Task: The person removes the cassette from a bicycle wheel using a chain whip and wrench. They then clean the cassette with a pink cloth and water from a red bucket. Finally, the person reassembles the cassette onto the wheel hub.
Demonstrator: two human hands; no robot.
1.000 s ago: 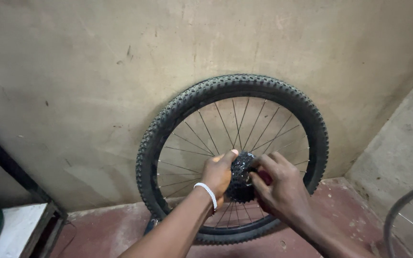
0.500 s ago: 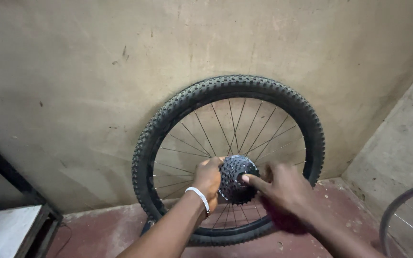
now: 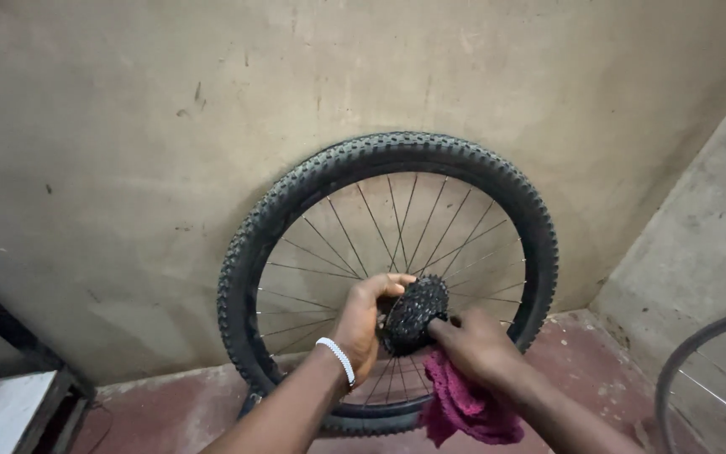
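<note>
One wheel (image 3: 388,277) against stained wall (image 3: 128,168)

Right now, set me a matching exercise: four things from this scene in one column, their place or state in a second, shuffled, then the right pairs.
Things:
1. bicycle wheel
2. sprocket cluster
3. pink rag
4. wristband

Places or states:
A. bunched under the right hand
B. white, round the wrist of the left hand
C. upright, leaning against the wall
D. dark and toothed, at the wheel's hub, between both hands

Pairs: 1-C, 2-D, 3-A, 4-B
</note>
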